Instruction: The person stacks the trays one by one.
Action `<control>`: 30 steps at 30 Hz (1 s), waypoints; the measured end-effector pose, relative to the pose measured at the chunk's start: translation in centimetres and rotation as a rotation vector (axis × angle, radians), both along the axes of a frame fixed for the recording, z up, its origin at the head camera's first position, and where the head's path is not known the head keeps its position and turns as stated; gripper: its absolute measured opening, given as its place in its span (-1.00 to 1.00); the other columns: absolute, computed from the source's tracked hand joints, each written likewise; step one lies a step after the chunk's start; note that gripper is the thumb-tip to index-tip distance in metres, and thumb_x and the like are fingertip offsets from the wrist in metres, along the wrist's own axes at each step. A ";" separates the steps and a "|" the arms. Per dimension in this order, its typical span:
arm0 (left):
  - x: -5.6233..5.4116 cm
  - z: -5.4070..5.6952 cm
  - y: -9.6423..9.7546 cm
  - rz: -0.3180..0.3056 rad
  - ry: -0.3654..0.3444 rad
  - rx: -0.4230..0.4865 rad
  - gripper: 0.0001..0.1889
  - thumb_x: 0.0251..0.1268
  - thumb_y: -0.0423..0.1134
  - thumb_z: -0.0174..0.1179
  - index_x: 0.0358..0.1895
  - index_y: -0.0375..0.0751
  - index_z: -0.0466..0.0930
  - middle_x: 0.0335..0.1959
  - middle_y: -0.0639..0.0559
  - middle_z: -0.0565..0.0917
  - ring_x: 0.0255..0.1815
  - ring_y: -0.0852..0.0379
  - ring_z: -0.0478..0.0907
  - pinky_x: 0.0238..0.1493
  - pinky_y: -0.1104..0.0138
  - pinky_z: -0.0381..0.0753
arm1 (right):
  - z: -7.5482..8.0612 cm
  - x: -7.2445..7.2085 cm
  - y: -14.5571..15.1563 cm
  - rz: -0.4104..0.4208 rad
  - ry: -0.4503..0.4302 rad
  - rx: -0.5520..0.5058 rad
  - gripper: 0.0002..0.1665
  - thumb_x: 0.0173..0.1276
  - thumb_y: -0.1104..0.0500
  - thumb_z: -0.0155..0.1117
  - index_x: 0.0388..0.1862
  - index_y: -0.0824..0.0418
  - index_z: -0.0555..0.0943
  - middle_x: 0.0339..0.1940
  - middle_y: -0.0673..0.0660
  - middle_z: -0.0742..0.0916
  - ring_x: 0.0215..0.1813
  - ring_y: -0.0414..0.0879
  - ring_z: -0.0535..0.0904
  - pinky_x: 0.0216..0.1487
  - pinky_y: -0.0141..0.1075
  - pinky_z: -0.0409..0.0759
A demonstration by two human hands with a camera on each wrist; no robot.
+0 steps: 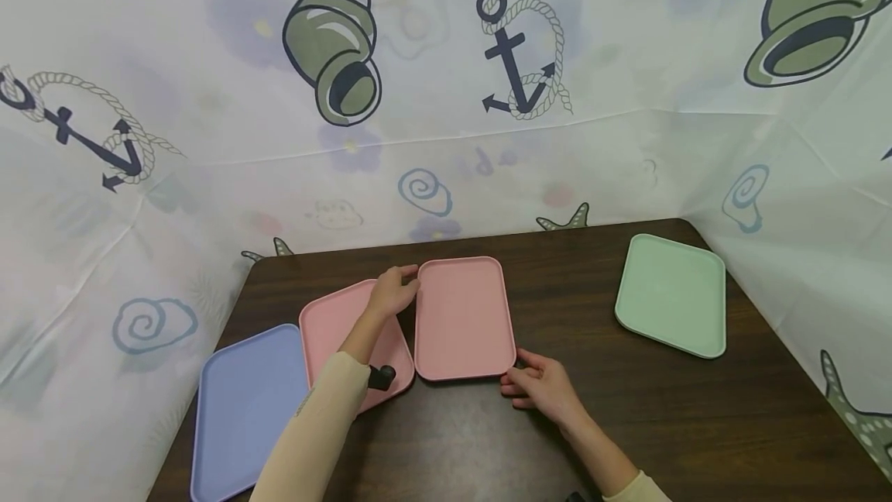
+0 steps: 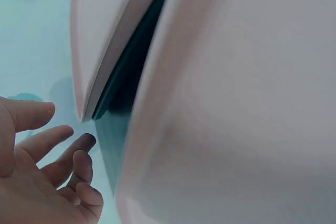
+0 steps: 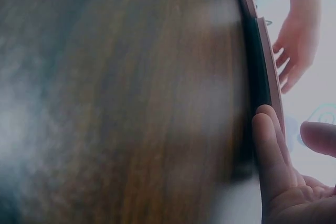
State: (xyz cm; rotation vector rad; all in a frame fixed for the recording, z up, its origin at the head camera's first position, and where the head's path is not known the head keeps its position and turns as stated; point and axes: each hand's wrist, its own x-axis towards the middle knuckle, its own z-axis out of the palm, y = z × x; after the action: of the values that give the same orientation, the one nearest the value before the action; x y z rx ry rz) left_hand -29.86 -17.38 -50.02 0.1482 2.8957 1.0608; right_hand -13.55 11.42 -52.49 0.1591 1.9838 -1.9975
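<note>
Between the hands lies a pink rectangular tray (image 1: 463,316), long side pointing away. My left hand (image 1: 393,290) reaches over a second, angled pink tray (image 1: 334,316) to the first one's far left corner. In the left wrist view, the left hand (image 2: 52,166) shows loosely bent, spread fingers holding nothing, a small gap away from that tray's corner (image 2: 97,66). At its near right corner is my right hand (image 1: 543,388). The right wrist view shows the right hand's extended fingers (image 3: 270,145) against the tray's edge (image 3: 273,77), with the thumb held apart above it.
A blue tray (image 1: 251,409) lies at the left, overlapping the angled pink one in this view. Far right on the dark wooden table (image 1: 571,277), a green tray (image 1: 672,297) sits near the edge. A patterned cloth (image 1: 432,99) hangs behind and at both sides.
</note>
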 end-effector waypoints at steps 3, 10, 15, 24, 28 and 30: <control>1.2 0.3 -0.8 -0.020 0.028 -0.013 -0.53 0.39 -0.23 0.11 0.33 -0.28 0.47 0.27 -0.30 0.49 0.07 -0.19 0.53 0.00 0.01 0.47 | 0.2 0.0 0.1 -0.008 0.001 0.011 -0.29 0.40 0.33 0.19 0.41 0.59 0.19 -0.24 0.38 0.75 -0.21 0.16 0.74 -0.29 -0.08 0.69; 4.1 0.6 -4.6 -0.108 0.170 -0.100 -0.58 0.33 -0.25 0.18 0.20 -0.39 0.56 0.07 -0.30 0.60 -0.20 -0.14 0.61 -0.16 0.01 0.55 | 0.4 0.1 0.4 -0.095 0.037 0.073 -0.46 0.36 0.37 0.20 0.29 0.52 0.40 -0.36 0.32 0.76 -0.33 0.15 0.74 -0.39 -0.11 0.68; 5.7 0.9 -8.4 -0.041 0.193 -0.085 -0.60 0.38 -0.26 0.16 0.21 -0.38 0.56 0.18 -0.29 0.58 0.25 -0.35 0.41 0.21 -0.23 0.28 | 0.6 0.0 0.1 -0.150 0.073 0.083 -0.66 0.35 0.38 0.22 0.08 0.48 0.56 -0.44 0.30 0.75 -0.42 0.13 0.73 -0.48 -0.16 0.67; 6.6 1.7 -14.3 0.201 0.161 -0.306 -0.56 0.39 -0.16 0.05 0.24 -0.30 0.55 0.13 -0.41 0.54 0.08 -0.51 0.38 -0.11 -0.31 0.32 | 1.8 1.4 -2.3 0.109 0.089 -0.037 -0.66 0.42 0.25 0.22 -0.06 0.59 0.56 -0.44 0.29 0.75 -0.40 0.07 0.74 -0.44 -0.22 0.67; 6.6 1.7 -16.2 0.233 0.117 -0.356 -0.55 0.39 -0.18 0.00 0.24 -0.35 0.52 0.13 -0.44 0.53 0.07 -0.54 0.37 -0.10 -0.33 0.31 | 1.8 2.6 -4.3 0.278 0.047 -0.100 -0.60 0.43 0.27 0.18 0.07 0.60 0.51 -0.35 0.31 0.76 -0.33 0.09 0.75 -0.40 -0.21 0.68; 6.6 1.6 -17.0 0.230 0.072 -0.373 -0.54 0.39 -0.19 -0.03 0.25 -0.36 0.51 0.15 -0.44 0.52 0.08 -0.55 0.36 -0.09 -0.33 0.31 | 1.6 3.2 -5.5 0.321 0.007 -0.126 -0.56 0.42 0.28 0.18 0.14 0.59 0.48 -0.31 0.34 0.76 -0.29 0.11 0.75 -0.38 -0.20 0.68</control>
State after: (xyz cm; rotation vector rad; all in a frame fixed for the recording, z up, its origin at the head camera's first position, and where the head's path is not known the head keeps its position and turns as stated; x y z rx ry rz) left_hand -23.29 -34.34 -48.41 -0.1699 3.1689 0.5252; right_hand -10.36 5.96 -50.86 -0.1849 1.7501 -1.9052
